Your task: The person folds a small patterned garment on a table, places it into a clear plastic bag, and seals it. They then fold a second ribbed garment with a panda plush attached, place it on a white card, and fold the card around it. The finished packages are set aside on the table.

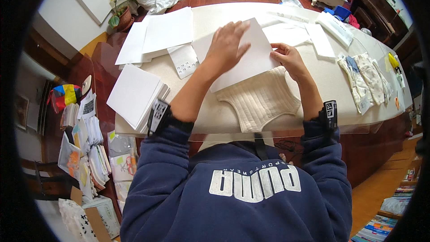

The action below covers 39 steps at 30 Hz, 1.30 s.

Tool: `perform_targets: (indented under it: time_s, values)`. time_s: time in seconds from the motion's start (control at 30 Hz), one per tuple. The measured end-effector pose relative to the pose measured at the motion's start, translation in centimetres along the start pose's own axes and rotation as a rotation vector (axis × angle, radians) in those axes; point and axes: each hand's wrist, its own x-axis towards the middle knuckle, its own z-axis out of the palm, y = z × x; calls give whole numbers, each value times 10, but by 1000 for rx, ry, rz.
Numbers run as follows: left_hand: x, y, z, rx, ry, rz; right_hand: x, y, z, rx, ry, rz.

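Observation:
A white paper or card sheet (257, 48) lies at a slant in front of me, its near edge over a cream quilted garment (265, 99). My right hand (289, 59) pinches the sheet's right edge between thumb and fingers. Over its left part, my left hand (228, 43) is spread and slightly blurred, palm down; whether it touches the sheet is hard to tell. The sheet's left corner meets a sticker sheet (184, 59) printed with repeated numbers. Much of the garment's upper part is hidden beneath the white sheet.
White sheets are stacked at the near left (134, 90) and the far left (169, 28). Folded baby clothes (364, 80) lie at the right, with orange-handled scissors (396, 103) beyond. White packets (334, 28) sit at the back right. A transparent cover overhangs the table's front edge.

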Motion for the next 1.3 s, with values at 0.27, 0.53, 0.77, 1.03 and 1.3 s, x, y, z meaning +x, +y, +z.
perform_targets:
  time_s: [0.27, 0.53, 0.77, 1.03, 1.3]
  values:
    - [-73, 18, 29, 170, -390, 18, -12, 29, -11, -49, 12, 88]
    - [-81, 28, 26, 141, -376, 60, -20, 23, -13, -143, 36, 178]
    - [-85, 34, 24, 114, -392, 84, -17, 17, -12, -120, 45, 294]
    - [-86, 35, 22, 83, -438, 53, -15, 17, -10, -190, 22, 264]
    - [-85, 36, 23, 102, -460, 83, -19, 13, -11, -308, 4, 229]
